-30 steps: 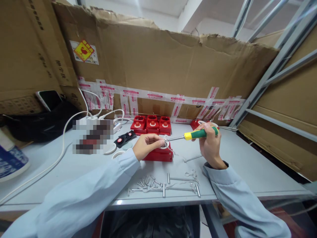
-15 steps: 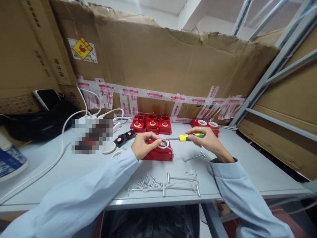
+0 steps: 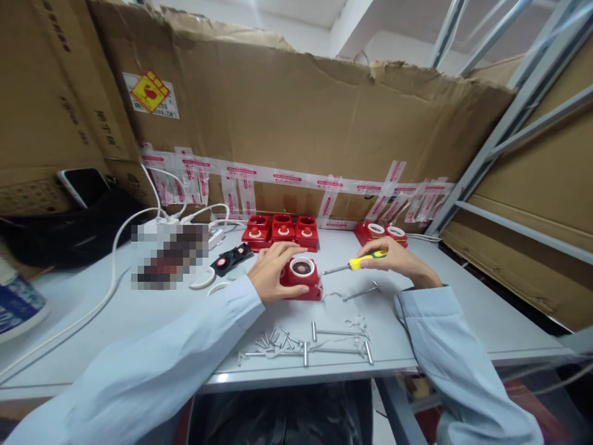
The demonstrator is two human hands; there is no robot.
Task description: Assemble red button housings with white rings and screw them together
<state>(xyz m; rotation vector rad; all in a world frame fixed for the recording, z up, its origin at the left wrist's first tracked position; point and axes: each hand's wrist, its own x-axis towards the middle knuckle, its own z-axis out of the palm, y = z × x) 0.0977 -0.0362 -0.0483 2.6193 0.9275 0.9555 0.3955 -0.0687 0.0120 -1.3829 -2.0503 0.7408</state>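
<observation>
My left hand (image 3: pixel 272 275) grips the left side of a red housing (image 3: pixel 306 293), its fingers over the top and thumb along the front. A white ring (image 3: pixel 302 266) around a dark disc sits on the housing's top. In my right hand (image 3: pixel 393 262) is a screwdriver (image 3: pixel 356 264) with a yellow and green handle, its shaft pointing left. The tip is close to the housing's right edge; whether they touch I cannot tell. A thin pale cord (image 3: pixel 333 295) runs from the housing's right side towards a metal T-shaped rod (image 3: pixel 361 292).
Several screws (image 3: pixel 280 339) and more T-shaped rods (image 3: pixel 306 354) lie near the table's front edge. Behind stand several red housings (image 3: pixel 283 233), with more at back right (image 3: pixel 380 232). Black parts (image 3: pixel 231 258) and white rings (image 3: pixel 202 278) lie left. A cardboard wall (image 3: pixel 296 117) bounds the back.
My left hand has gone from a pinch near the screwdriver tip to a grip on the red housing. The screwdriver has moved right, and its tip is now lower.
</observation>
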